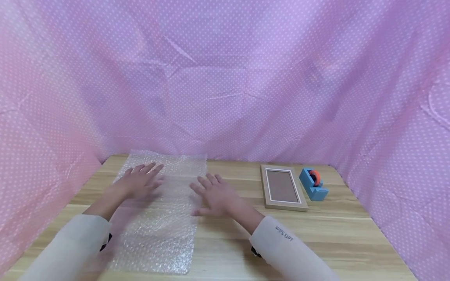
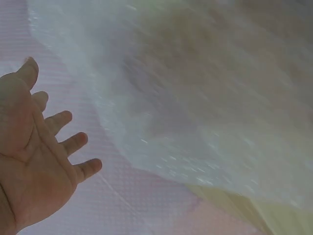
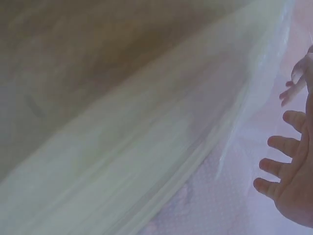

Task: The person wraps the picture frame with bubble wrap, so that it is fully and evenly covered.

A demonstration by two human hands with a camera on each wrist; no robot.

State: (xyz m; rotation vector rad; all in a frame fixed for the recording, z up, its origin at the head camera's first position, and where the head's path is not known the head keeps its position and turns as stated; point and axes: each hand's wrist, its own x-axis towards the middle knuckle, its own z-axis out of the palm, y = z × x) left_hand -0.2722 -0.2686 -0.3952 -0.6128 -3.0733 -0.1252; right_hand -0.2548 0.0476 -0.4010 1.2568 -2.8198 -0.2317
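Note:
A long sheet of clear bubble wrap lies on the left part of the wooden table. Over its upper left part hovers my left hand, fingers spread and palm down, holding nothing. My right hand is at the sheet's right edge, its fingers also spread and nothing in its grasp. In the left wrist view the left hand shows its palm beside the blurred bubble wrap. The right wrist view has the right hand at the far right, with stretched fingers.
A light wood picture frame lies flat on the table, right of my right hand. Beside it stands a blue tape dispenser with an orange roll core. Pink dotted cloth hangs behind and along both sides.

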